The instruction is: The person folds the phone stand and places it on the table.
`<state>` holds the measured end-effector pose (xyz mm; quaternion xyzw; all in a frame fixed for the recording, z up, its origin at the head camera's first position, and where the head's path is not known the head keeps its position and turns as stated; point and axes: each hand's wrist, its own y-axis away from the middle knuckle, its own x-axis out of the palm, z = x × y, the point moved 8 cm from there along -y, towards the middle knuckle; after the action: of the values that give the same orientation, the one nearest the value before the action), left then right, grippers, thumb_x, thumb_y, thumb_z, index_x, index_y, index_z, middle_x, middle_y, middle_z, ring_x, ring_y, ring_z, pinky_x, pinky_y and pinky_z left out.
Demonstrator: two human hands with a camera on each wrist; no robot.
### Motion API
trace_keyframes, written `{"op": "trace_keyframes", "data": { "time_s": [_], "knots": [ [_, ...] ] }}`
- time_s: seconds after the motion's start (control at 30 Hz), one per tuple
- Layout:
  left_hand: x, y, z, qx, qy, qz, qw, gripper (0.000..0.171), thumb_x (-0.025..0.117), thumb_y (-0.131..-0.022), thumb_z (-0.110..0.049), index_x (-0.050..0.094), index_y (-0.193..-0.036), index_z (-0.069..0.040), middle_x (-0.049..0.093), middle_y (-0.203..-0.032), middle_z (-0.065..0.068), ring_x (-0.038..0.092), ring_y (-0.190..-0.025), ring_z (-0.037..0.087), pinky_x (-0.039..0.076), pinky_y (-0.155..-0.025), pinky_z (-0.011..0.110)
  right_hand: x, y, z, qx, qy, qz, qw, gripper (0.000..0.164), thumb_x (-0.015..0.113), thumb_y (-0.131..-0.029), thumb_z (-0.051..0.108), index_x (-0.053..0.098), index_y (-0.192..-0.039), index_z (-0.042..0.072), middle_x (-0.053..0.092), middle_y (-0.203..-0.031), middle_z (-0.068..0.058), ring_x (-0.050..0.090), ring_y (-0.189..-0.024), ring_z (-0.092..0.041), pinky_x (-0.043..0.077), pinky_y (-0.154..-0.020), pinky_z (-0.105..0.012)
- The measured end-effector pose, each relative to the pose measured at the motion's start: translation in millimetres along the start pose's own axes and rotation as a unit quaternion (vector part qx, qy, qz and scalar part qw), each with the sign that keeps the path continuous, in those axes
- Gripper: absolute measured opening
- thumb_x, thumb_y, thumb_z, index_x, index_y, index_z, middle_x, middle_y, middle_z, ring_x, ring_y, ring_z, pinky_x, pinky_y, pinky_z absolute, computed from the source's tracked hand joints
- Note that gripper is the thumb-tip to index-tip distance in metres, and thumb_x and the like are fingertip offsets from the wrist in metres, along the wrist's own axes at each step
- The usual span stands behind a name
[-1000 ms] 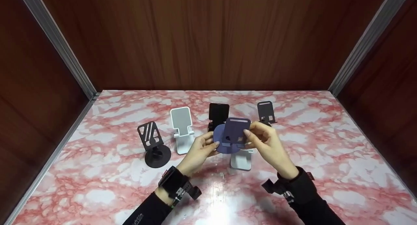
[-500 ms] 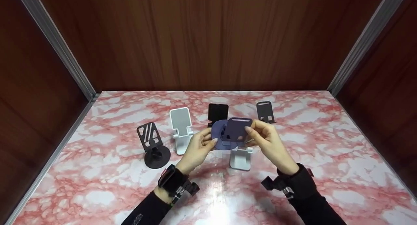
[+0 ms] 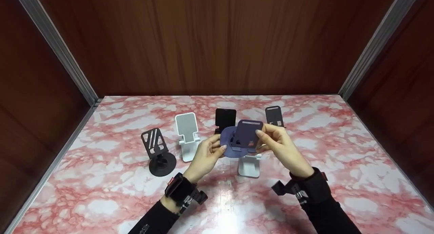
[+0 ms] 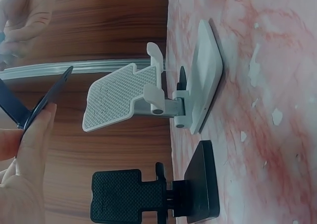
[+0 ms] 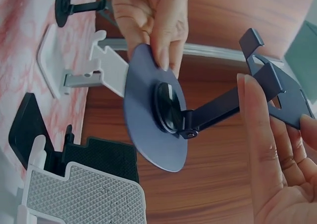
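Both hands hold a purple-blue phone stand up above the table. Its round base [image 5: 141,110] is pinched at the edge between the thumb and fingers of my left hand [image 3: 203,157]. My right hand [image 3: 283,149] pinches the side edge of the slotted back plate [image 3: 249,132], thumb on the near face. In the right wrist view a hinged arm [image 5: 218,109] joins base and plate, standing out from a dark disc [image 5: 169,107] on the base. The plate overlaps part of the base in the head view.
Around the hands stand other phone stands: a black slotted one [image 3: 155,142] and a white one [image 3: 187,127] at left, a black one [image 3: 226,118] behind, a dark grey one [image 3: 274,115] at back right, and a white one [image 3: 249,168] below. Wood-grain walls [image 3: 217,44] enclose the table.
The held stand has risen slightly and turned a little; its plate now sits further right over the base, showing more of the disc. Both hands keep their grip.
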<state>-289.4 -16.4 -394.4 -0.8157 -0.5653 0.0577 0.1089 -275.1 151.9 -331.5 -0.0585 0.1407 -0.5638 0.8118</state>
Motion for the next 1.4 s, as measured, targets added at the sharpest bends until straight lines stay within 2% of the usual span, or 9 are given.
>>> {"op": "trace_keyframes", "data": {
  "time_s": [0.1,0.23,0.47,0.63,0.7,0.9,1.03,1.23,1.4],
  "knots": [
    [-0.2,-0.2,-2.8,0.015,-0.026,-0.003,0.9995,0.035,0.05,-0.091,0.003,0.049,-0.126,0.007,0.061,-0.115,0.027,0.067,-0.094,0.023,0.055,-0.082,0.029,-1,0,-1,0.006,-0.011,0.017,1.0,0.024,0.049,-0.096,0.019,0.055,-0.085,-0.002,0.067,-0.077,-0.006,0.064,-0.069,-0.015,0.057,-0.063,-0.035],
    [-0.9,0.3,-8.8,0.048,-0.084,-0.017,0.9951,0.032,0.052,-0.09,0.002,0.052,-0.122,0.006,0.063,-0.113,0.025,0.067,-0.095,0.029,0.056,-0.079,0.026,1,1,-6,0.017,-0.06,0.07,0.996,0.02,0.046,-0.097,0.016,0.059,-0.093,0.002,0.068,-0.08,-0.005,0.065,-0.068,-0.015,0.057,-0.063,-0.032],
    [5.5,9.5,-39.4,0.084,-0.147,-0.039,0.9848,0.029,0.051,-0.089,0.007,0.054,-0.117,0.011,0.063,-0.109,0.028,0.065,-0.097,0.036,0.055,-0.08,0.039,9,3,-12,0.045,-0.161,0.153,0.974,0.022,0.039,-0.099,0.01,0.06,-0.1,0.003,0.07,-0.083,-0.004,0.065,-0.068,-0.013,0.057,-0.062,-0.031],
    [-1.2,4.6,-26.6,0.124,-0.192,-0.052,0.9722,0.027,0.053,-0.091,-0.001,0.057,-0.118,0.003,0.067,-0.109,0.02,0.067,-0.095,0.028,0.057,-0.077,0.03,14,5,-19,0.079,-0.194,0.184,0.96,0.022,0.038,-0.099,0.01,0.059,-0.098,0.003,0.07,-0.081,-0.005,0.066,-0.066,-0.012,0.058,-0.06,-0.03],
    [-1.4,4.5,-27.7,0.149,-0.21,-0.05,0.9651,0.026,0.053,-0.092,-0.004,0.058,-0.117,0.0,0.068,-0.108,0.016,0.068,-0.095,0.025,0.057,-0.076,0.027,16,6,-22,0.089,-0.207,0.195,0.955,0.023,0.038,-0.099,0.01,0.06,-0.098,0.003,0.07,-0.081,-0.005,0.067,-0.065,-0.013,0.058,-0.059,-0.029],
    [1.3,8.6,-38.3,0.219,-0.276,-0.049,0.9346,0.022,0.053,-0.092,-0.005,0.062,-0.113,-0.006,0.07,-0.104,0.01,0.067,-0.095,0.014,0.056,-0.076,0.02,19,8,-32,0.106,-0.245,0.229,0.936,0.028,0.035,-0.1,0.008,0.062,-0.101,0.004,0.072,-0.082,-0.006,0.069,-0.065,-0.015,0.058,-0.06,-0.027],
    [2.6,11.2,-43.4,0.244,-0.317,-0.06,0.9148,0.022,0.054,-0.092,-0.006,0.063,-0.112,-0.008,0.07,-0.104,0.008,0.067,-0.094,0.012,0.055,-0.075,0.018,21,9,-39,0.12,-0.247,0.235,0.932,0.026,0.036,-0.099,0.009,0.062,-0.099,0.005,0.071,-0.08,-0.004,0.069,-0.064,-0.014,0.057,-0.059,-0.025],
    [5.4,16.4,-48.3,0.28,-0.377,-0.074,0.8795,0.023,0.055,-0.09,-0.005,0.063,-0.111,-0.011,0.071,-0.101,0.004,0.066,-0.093,0.012,0.055,-0.075,0.023,24,11,-49,0.139,-0.247,0.25,0.926,0.026,0.036,-0.099,0.009,0.062,-0.098,0.006,0.071,-0.079,-0.003,0.068,-0.063,-0.013,0.056,-0.058,-0.022],
    [9.1,19.9,-50.8,0.311,-0.394,-0.07,0.8622,0.025,0.056,-0.089,-0.002,0.062,-0.113,-0.009,0.071,-0.099,0.005,0.068,-0.089,0.014,0.055,-0.072,0.023,25,12,-54,0.151,-0.245,0.26,0.922,0.027,0.035,-0.099,0.009,0.062,-0.098,0.006,0.072,-0.08,-0.003,0.068,-0.065,-0.012,0.057,-0.06,-0.024]
  ]
}}
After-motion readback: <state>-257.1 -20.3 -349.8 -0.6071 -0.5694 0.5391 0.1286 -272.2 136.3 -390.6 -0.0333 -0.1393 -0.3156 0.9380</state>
